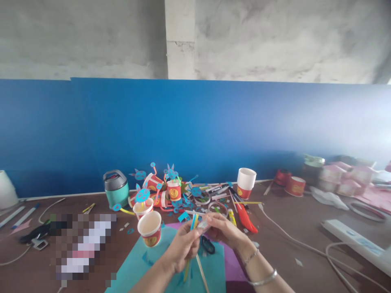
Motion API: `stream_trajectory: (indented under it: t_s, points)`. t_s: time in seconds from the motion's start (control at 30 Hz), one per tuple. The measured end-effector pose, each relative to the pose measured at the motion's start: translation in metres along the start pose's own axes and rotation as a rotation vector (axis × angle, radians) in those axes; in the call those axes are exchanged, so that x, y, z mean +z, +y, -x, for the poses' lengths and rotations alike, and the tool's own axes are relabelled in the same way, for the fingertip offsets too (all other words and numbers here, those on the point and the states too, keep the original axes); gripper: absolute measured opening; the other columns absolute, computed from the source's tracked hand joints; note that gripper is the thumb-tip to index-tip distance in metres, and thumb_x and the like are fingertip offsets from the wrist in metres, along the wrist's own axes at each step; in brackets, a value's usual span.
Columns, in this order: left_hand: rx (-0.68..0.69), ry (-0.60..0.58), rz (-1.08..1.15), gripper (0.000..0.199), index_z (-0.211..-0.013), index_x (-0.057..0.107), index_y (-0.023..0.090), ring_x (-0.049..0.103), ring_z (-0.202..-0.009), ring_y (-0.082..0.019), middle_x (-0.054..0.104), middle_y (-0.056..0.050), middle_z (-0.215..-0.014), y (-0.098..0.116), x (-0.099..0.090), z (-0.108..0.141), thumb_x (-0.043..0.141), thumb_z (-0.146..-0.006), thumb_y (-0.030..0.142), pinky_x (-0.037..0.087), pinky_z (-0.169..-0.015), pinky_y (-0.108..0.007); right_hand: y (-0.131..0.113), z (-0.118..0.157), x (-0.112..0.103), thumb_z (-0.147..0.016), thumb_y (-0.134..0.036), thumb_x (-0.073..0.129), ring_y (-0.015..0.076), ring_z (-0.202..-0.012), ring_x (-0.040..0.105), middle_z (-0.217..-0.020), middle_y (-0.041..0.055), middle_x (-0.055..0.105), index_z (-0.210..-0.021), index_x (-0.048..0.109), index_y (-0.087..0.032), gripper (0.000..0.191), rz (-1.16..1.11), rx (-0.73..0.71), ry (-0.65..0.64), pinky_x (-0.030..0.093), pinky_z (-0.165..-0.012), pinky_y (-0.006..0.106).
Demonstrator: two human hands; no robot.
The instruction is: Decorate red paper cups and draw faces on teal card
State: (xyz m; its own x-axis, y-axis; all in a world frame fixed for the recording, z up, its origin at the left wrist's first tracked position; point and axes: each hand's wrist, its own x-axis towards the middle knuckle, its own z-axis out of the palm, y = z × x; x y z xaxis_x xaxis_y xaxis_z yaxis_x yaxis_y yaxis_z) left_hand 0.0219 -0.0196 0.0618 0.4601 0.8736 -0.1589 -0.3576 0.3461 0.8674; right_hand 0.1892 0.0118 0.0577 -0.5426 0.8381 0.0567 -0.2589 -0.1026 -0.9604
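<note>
My left hand is closed around thin yellow and blue strips, perhaps straws, which stick out above and below the fist. My right hand meets it, fingers pinched on a small whitish, see-through piece whose kind I cannot make out. Below the hands, a pale thin stick slants down over turquoise paper. Black-handled scissors lie just under my right hand. To the left stands a red and white paper cup, upright, apart from both hands.
Behind are paper cups with blue cut-out animal faces and a pile of pens. A teal flask stands left, stacked paper cups right. Nearby lie a red-orange item, a yellow tube and a power strip with cables.
</note>
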Motion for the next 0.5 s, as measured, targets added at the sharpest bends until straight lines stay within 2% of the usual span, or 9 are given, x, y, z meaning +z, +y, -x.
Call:
stream_trajectory:
  t_s: [0.37,0.43,0.5]
  points:
    - [0.015,0.030,0.002,0.046,-0.089,0.056,0.020,0.011,-0.038,-0.002,0.026,0.015,-0.043,0.0002,0.0027,-0.0002,0.078,-0.058,0.046,0.005,-0.038,-0.019,-0.0091,0.0032,0.0073,-0.081,-0.047,0.061,0.0054,-0.038,0.031,-0.047,-0.0072,0.039,-0.071,0.058,-0.015,0.033,0.059,-0.024,-0.013,0.018,-0.036,0.020]
    - [0.039,0.047,0.027,0.047,-0.090,0.056,0.020,0.011,-0.039,-0.002,0.025,0.014,-0.044,0.0010,0.0040,-0.0003,0.078,-0.058,0.047,0.005,-0.038,-0.019,-0.0071,0.0019,0.0056,-0.080,-0.048,0.061,0.0055,-0.037,0.029,-0.046,-0.0078,0.038,-0.070,0.058,-0.017,0.033,0.066,-0.024,0.024,0.018,-0.035,0.020]
    - [0.093,0.093,0.057,0.049,-0.095,0.056,0.020,0.012,-0.040,-0.002,0.023,0.014,-0.046,0.0027,0.0051,-0.0002,0.077,-0.060,0.048,0.006,-0.038,-0.018,-0.0053,-0.0004,0.0034,-0.079,-0.050,0.060,0.0057,-0.036,0.026,-0.044,-0.0086,0.036,-0.069,0.057,-0.018,0.035,0.101,-0.052,0.119,0.018,-0.034,0.020]
